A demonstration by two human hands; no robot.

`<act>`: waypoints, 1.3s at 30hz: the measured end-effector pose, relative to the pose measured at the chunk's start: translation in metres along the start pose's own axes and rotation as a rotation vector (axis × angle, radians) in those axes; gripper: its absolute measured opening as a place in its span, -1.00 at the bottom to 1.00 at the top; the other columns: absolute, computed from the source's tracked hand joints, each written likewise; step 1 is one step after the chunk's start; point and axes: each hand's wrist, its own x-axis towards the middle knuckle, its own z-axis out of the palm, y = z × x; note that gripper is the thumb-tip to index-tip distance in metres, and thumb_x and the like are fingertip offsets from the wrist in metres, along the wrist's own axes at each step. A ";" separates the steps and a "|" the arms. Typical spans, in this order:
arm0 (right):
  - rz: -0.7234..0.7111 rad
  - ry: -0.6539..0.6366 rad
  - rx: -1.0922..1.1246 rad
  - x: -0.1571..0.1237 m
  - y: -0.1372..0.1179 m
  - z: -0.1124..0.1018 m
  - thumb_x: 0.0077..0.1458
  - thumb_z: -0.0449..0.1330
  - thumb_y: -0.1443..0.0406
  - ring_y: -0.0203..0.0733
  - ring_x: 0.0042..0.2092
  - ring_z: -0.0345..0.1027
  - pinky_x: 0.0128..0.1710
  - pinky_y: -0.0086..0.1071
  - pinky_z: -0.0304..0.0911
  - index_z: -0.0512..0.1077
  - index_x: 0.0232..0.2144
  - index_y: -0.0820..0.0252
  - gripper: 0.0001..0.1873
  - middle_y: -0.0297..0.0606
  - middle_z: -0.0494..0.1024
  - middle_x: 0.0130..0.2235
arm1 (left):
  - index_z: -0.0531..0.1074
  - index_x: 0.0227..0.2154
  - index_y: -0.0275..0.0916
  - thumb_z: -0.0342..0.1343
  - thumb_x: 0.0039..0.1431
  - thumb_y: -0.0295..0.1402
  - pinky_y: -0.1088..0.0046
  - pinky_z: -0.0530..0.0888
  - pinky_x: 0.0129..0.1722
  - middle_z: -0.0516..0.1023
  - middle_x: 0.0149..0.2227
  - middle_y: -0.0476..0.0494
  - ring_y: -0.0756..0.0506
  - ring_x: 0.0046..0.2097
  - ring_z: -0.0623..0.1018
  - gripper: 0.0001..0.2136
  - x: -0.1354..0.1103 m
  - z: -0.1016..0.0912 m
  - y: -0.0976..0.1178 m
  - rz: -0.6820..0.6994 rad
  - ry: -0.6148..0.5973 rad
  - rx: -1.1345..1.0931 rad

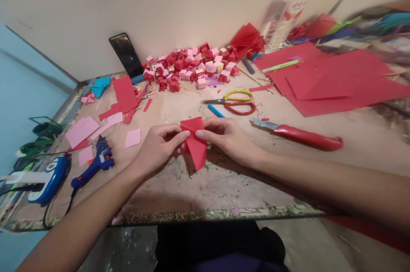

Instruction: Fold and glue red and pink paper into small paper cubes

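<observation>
Between my two hands, just above the table, is a folded piece of red paper (196, 144) with its lower end tapering to a point. My left hand (165, 141) pinches its left edge, thumb in front and fingers behind. On the opposite edge, my right hand (224, 135) grips it the same way. Just beyond the hands lie scissors (238, 102) with one yellow and one red handle, and a blue stick (216, 111). A red-handled knife (297, 134) rests to the right of my right hand.
Many small red and pink folded paper pieces (192, 67) are heaped at the back, beside a leaning phone (126, 54). Red sheets (333, 75) and a plastic bottle (285, 20) are at the right. Leftward lie a blue glue gun (94, 163) and pink paper squares (82, 131).
</observation>
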 end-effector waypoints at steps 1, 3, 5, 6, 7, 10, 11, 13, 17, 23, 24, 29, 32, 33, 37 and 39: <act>0.010 -0.011 -0.010 0.000 0.000 -0.001 0.14 0.42 0.12 -0.11 -0.26 0.54 -0.24 -0.25 0.42 0.63 -0.28 0.15 -0.77 -0.21 0.69 -0.27 | 0.56 -0.48 -0.23 0.30 0.32 -0.18 0.51 0.37 -0.52 0.52 -0.55 0.00 0.03 -0.53 0.45 -0.70 0.000 0.000 0.001 0.007 0.003 0.005; 0.040 -0.033 -0.046 0.000 0.000 -0.002 0.16 0.42 0.08 -0.13 -0.30 0.51 -0.30 -0.28 0.38 0.64 -0.28 0.17 -0.73 -0.20 0.69 -0.29 | 0.56 -0.49 -0.22 0.29 0.33 -0.17 0.51 0.39 -0.52 0.53 -0.55 0.00 0.03 -0.53 0.46 -0.69 -0.001 0.000 0.003 0.017 0.012 0.011; 0.057 -0.053 -0.078 0.000 0.000 -0.003 0.17 0.41 0.06 -0.16 -0.33 0.48 -0.31 -0.30 0.35 0.64 -0.30 0.19 -0.70 -0.20 0.68 -0.30 | 0.57 -0.49 -0.22 0.28 0.33 -0.16 0.52 0.41 -0.51 0.54 -0.55 0.00 0.03 -0.53 0.48 -0.68 -0.002 0.000 0.004 0.024 0.021 0.017; 0.058 -0.058 -0.084 0.000 0.001 -0.003 0.17 0.41 0.07 -0.17 -0.34 0.46 -0.31 -0.30 0.34 0.64 -0.33 0.20 -0.70 -0.21 0.68 -0.31 | 0.57 -0.49 -0.23 0.28 0.33 -0.16 0.52 0.41 -0.51 0.54 -0.55 -0.01 0.03 -0.53 0.48 -0.68 -0.002 0.000 0.004 0.025 0.023 0.019; 0.058 -0.056 -0.083 0.000 0.001 -0.003 0.16 0.41 0.07 -0.18 -0.35 0.45 -0.31 -0.31 0.33 0.63 -0.35 0.21 -0.70 -0.22 0.67 -0.33 | 0.57 -0.49 -0.23 0.28 0.34 -0.16 0.52 0.42 -0.51 0.54 -0.55 -0.01 0.03 -0.53 0.49 -0.68 -0.002 0.000 0.004 0.024 0.023 0.019; 0.063 -0.035 -0.054 0.000 0.001 -0.002 0.13 0.43 0.10 -0.21 -0.37 0.44 -0.32 -0.31 0.34 0.61 -0.39 0.22 -0.71 -0.24 0.65 -0.36 | 0.57 -0.49 -0.24 0.27 0.35 -0.18 0.53 0.42 -0.52 0.54 -0.57 -0.01 0.04 -0.54 0.48 -0.68 -0.002 0.001 0.004 0.018 0.020 0.012; 0.066 -0.033 -0.041 0.000 0.000 -0.002 0.12 0.44 0.11 -0.21 -0.37 0.45 -0.31 -0.31 0.35 0.61 -0.39 0.22 -0.72 -0.24 0.65 -0.36 | 0.57 -0.50 -0.24 0.26 0.35 -0.18 0.53 0.41 -0.53 0.54 -0.58 -0.01 0.04 -0.55 0.48 -0.67 -0.002 0.001 0.004 0.017 0.018 0.009; 0.073 -0.040 -0.015 -0.001 0.000 -0.001 0.10 0.45 0.13 -0.22 -0.36 0.46 -0.29 -0.32 0.37 0.62 -0.39 0.23 -0.73 -0.24 0.66 -0.35 | 0.56 -0.53 -0.24 0.26 0.36 -0.17 0.54 0.38 -0.55 0.52 -0.60 -0.01 0.05 -0.56 0.46 -0.64 -0.002 0.001 0.004 0.015 0.011 0.009; 0.092 -0.055 0.007 -0.001 0.000 0.000 0.10 0.46 0.13 -0.23 -0.34 0.48 -0.29 -0.34 0.37 0.64 -0.36 0.24 -0.74 -0.23 0.68 -0.33 | 0.55 -0.55 -0.24 0.27 0.35 -0.14 0.53 0.36 -0.55 0.52 -0.59 -0.01 0.04 -0.56 0.45 -0.62 -0.001 0.000 0.003 0.012 0.004 -0.011; 0.101 -0.096 -0.044 -0.001 -0.002 -0.001 0.11 0.45 0.14 -0.23 -0.34 0.48 -0.30 -0.36 0.36 0.66 -0.36 0.22 -0.76 -0.24 0.69 -0.33 | 0.54 -0.52 -0.24 0.26 0.36 -0.11 0.52 0.40 -0.51 0.54 -0.57 0.00 0.02 -0.54 0.50 -0.62 0.001 -0.003 0.001 0.035 0.001 0.021; 0.104 -0.113 -0.041 -0.001 -0.002 -0.001 0.12 0.44 0.13 -0.22 -0.33 0.48 -0.29 -0.36 0.36 0.66 -0.35 0.21 -0.75 -0.24 0.69 -0.32 | 0.54 -0.52 -0.24 0.24 0.37 -0.11 0.52 0.40 -0.51 0.54 -0.57 0.00 0.03 -0.54 0.49 -0.62 0.001 -0.003 0.001 0.040 0.000 0.030; 0.104 -0.134 -0.084 0.001 -0.001 -0.003 0.16 0.40 0.10 -0.26 -0.40 0.40 -0.38 -0.37 0.25 0.66 -0.37 0.20 -0.72 -0.26 0.66 -0.37 | 0.52 -0.50 -0.23 0.22 0.40 -0.14 0.53 0.40 -0.48 0.53 -0.56 0.01 0.03 -0.51 0.49 -0.64 0.001 -0.004 0.001 0.061 0.007 0.046; 0.090 -0.127 -0.091 0.001 0.000 -0.004 0.15 0.42 0.11 -0.24 -0.37 0.42 -0.33 -0.35 0.26 0.65 -0.38 0.20 -0.74 -0.25 0.66 -0.34 | 0.52 -0.49 -0.23 0.22 0.39 -0.13 0.52 0.40 -0.47 0.54 -0.56 0.01 0.03 -0.50 0.49 -0.64 0.001 -0.004 0.000 0.058 0.010 0.039; 0.086 -0.123 -0.098 0.001 0.001 -0.004 0.14 0.42 0.10 -0.23 -0.36 0.42 -0.32 -0.34 0.27 0.65 -0.37 0.20 -0.73 -0.25 0.66 -0.34 | 0.52 -0.49 -0.23 0.22 0.39 -0.13 0.52 0.40 -0.47 0.54 -0.56 0.00 0.03 -0.51 0.49 -0.64 0.001 -0.004 0.000 0.054 0.011 0.036; 0.065 -0.122 -0.147 0.001 0.002 -0.005 0.16 0.40 0.05 -0.22 -0.39 0.38 -0.35 -0.32 0.21 0.65 -0.39 0.19 -0.68 -0.26 0.62 -0.37 | 0.52 -0.49 -0.23 0.23 0.38 -0.14 0.52 0.40 -0.49 0.54 -0.56 0.00 0.02 -0.51 0.49 -0.65 0.001 -0.003 0.001 0.054 0.023 0.015; 0.048 -0.137 -0.162 0.001 0.002 -0.005 0.18 0.38 0.02 -0.22 -0.40 0.37 -0.36 -0.32 0.21 0.65 -0.40 0.18 -0.65 -0.27 0.60 -0.39 | 0.53 -0.47 -0.23 0.23 0.38 -0.15 0.51 0.42 -0.48 0.54 -0.55 -0.01 0.01 -0.51 0.51 -0.66 0.002 -0.002 0.002 0.061 0.034 0.013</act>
